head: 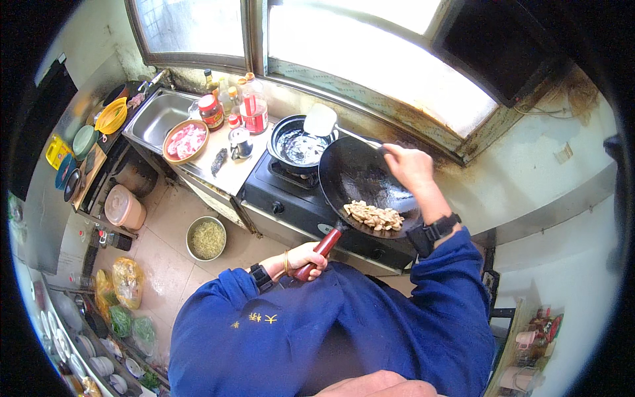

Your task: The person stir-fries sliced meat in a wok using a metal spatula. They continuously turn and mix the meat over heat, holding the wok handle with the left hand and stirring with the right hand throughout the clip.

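My left hand (pixel 308 260) is closed around the dark red handle (pixel 327 243) of a black wok (pixel 359 166) on the gas stove (pixel 268 198). A pile of light brown, cooked-looking pieces (pixel 374 216) lies in the near part of the wok. With my right hand (pixel 408 166) I hold the end of a long-handled spatula (pixel 320 120), whose pale, broad head is raised over the right side of a black pot (pixel 274 149). Inside that pot is a shiny dark surface with pale patches; what it holds I cannot tell.
Left of the stove, the counter bears a bowl of raw meat (pixel 186 141), a lidded jar (pixel 211 113), bottles (pixel 254 109) and a metal cup (pixel 240 144). Beyond is a sink (pixel 161 116). On the floor stand a bowl of pale shreds (pixel 207 239) and a lidded bucket (pixel 125 207).
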Demonstrator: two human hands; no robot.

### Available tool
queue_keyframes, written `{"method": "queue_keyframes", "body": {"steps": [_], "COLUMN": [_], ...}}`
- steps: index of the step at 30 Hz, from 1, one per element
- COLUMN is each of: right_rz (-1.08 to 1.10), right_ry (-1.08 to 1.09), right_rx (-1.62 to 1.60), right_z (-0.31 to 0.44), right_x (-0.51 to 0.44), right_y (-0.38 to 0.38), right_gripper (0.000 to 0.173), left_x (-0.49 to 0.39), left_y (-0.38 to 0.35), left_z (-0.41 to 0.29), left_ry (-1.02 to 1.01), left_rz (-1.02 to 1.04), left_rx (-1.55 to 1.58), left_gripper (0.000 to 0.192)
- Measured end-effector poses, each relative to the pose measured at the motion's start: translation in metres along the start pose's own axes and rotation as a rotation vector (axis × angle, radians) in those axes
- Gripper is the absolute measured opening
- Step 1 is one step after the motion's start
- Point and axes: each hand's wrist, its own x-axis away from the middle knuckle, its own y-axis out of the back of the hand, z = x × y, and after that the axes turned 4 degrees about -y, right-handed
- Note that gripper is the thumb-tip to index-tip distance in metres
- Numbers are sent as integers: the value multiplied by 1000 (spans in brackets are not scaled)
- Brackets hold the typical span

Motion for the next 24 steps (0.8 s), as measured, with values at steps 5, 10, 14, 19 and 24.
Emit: {"method": "queue_keyframes", "body": {"steps": [5,10,14,19,24], "right_rz": [410,613,725,758,668], "right_ry": [-429,-543,-525,-532,-560], "right_rx": [-715,-529,-196,-141,-531], "right_z": [-75,-126,-148,-162,-157], "right_x": [30,54,44,42,69], "right_y": [12,39,66,53,-20], "right_gripper": [32,31,27,26,30], "left_x": [2,4,2,0,-5], "left_y": [2,-1,-4,-8,-8], "left_z": [1,0,-1,-1,0], "left_ry": [-15,-21,-35,-44,-18], "left_rz": [2,-27,-44,-46,-48], "left_rx": [-2,41,-16,-42,-75], "left_gripper": [33,28,30,31,33]}}
